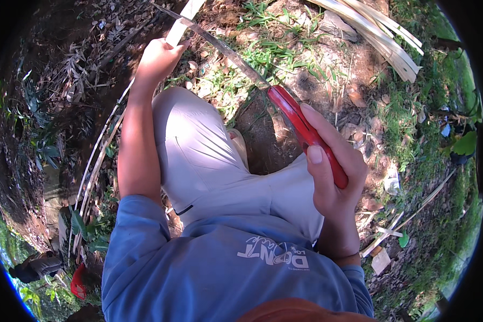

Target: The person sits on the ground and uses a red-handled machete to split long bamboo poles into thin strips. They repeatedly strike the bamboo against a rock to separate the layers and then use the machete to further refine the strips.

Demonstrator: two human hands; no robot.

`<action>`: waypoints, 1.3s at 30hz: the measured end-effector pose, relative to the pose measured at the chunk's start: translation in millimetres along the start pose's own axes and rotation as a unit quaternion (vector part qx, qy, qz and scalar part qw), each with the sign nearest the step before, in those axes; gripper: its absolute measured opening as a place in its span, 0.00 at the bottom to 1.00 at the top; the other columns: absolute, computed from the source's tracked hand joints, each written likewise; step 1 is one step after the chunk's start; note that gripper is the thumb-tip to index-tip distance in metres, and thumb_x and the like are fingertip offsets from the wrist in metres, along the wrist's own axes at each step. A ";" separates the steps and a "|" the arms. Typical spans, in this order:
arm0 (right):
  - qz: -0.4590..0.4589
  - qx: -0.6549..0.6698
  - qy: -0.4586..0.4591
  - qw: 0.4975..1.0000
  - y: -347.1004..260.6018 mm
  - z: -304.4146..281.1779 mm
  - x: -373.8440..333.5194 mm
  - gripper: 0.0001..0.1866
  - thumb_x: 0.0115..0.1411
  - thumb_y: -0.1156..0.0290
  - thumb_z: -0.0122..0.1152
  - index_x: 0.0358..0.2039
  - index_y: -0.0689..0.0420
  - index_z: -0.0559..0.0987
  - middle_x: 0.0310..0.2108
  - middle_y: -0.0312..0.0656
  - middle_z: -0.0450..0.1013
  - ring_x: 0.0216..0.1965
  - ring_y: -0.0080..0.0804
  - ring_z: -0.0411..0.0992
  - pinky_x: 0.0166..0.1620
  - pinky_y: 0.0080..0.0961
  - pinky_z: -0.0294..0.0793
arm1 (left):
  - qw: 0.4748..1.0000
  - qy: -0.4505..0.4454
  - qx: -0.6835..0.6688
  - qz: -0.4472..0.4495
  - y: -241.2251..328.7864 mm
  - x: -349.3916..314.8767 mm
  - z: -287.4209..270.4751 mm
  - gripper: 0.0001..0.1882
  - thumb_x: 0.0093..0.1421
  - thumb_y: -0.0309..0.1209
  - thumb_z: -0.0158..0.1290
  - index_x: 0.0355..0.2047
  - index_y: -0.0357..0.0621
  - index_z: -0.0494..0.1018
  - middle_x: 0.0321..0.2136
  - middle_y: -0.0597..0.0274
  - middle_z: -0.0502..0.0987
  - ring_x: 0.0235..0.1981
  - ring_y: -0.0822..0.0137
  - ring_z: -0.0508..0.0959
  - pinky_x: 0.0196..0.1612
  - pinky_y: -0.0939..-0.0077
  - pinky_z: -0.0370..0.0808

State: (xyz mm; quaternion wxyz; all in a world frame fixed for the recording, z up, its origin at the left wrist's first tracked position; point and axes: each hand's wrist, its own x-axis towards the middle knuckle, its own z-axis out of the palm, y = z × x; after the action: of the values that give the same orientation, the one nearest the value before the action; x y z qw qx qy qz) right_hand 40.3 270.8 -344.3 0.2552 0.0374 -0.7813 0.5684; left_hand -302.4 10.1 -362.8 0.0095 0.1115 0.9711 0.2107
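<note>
held a pale flat strip [175, 35] at the top of the view, up and ahead of the body, with the lower end pinched in the left hand [158, 61]. ran up from there and leaned a bit to the right, on past the top edge and out of sight. held a long red-handled knife [276, 96] in the right hand [335, 166], wrapped tight by thumb and fingers. pointed the blade [231, 55] up and to the left, slantwise over to the strip, and made a cross with it just past the left hand. was far nearer to the left hand than to the right, with only the far part of the blade close by. could not tell from this one view whether touching or a little apart.

looked creamy white, thin, straight and very bright in the sun. could be bamboo or other wood; too hard to tell. showed no plain notch or split. looked dark and narrow along the blade, and shiny red on the handle.

saw more pale strips [378, 37] in a heap on the ground at the top right, close to green grass [263, 56]. sat low in light grey trousers [198, 155], with knees bent.
</note>
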 end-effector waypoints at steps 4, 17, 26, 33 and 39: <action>0.015 0.000 -0.012 1.000 14.0 0.1 16.1 0.22 0.66 0.77 0.61 0.61 0.64 0.79 0.52 0.53 0.82 0.27 0.24 0.78 0.33 0.18 0.75 | 0.997 0.034 -0.021 0.061 -1.2 5.6 16.1 0.28 0.64 0.47 0.63 0.19 0.31 0.77 0.12 0.54 0.74 0.16 0.61 0.72 0.29 0.61 0.73; 0.112 0.007 -0.057 0.992 29.0 -11.2 48.1 0.23 0.66 0.68 0.61 0.56 0.72 0.80 0.21 0.47 0.77 0.20 0.31 0.75 0.26 0.25 0.72 | 0.998 0.024 -0.036 -0.046 -0.5 14.9 27.8 0.18 0.66 0.40 0.59 0.37 0.32 0.82 0.27 0.41 0.84 0.32 0.47 0.87 0.38 0.61 0.82; 0.088 0.045 -0.024 0.995 50.1 -13.8 17.1 0.25 0.69 0.62 0.58 0.57 0.71 0.79 0.19 0.42 0.74 0.17 0.26 0.69 0.23 0.22 0.64 | 0.991 0.100 0.012 0.085 -1.0 -6.7 6.5 0.17 0.66 0.34 0.55 0.26 0.33 0.82 0.24 0.40 0.81 0.25 0.47 0.83 0.38 0.61 0.80; 0.091 0.073 0.058 0.991 28.1 0.6 -16.3 0.24 0.70 0.65 0.58 0.60 0.68 0.79 0.25 0.39 0.78 0.23 0.16 0.69 0.28 0.17 0.66 | 0.996 0.071 -0.030 0.039 10.7 -28.5 5.5 0.17 0.67 0.42 0.57 0.35 0.38 0.81 0.27 0.46 0.83 0.31 0.48 0.84 0.38 0.58 0.79; 0.062 0.022 0.000 0.998 -18.9 -7.1 -35.2 0.23 0.69 0.73 0.59 0.63 0.65 0.77 0.47 0.48 0.84 0.29 0.21 0.76 0.37 0.19 0.75 | 0.999 0.041 -0.019 0.007 23.2 -54.2 -14.0 0.21 0.69 0.46 0.57 0.32 0.38 0.81 0.22 0.49 0.81 0.25 0.52 0.82 0.33 0.59 0.77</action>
State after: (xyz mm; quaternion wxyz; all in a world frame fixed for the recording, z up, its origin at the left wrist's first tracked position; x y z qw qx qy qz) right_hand 79.9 262.4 -341.8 0.2181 -0.0056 -0.7694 0.6004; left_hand -245.6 13.0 -342.0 -0.0300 0.1094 0.9658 0.2333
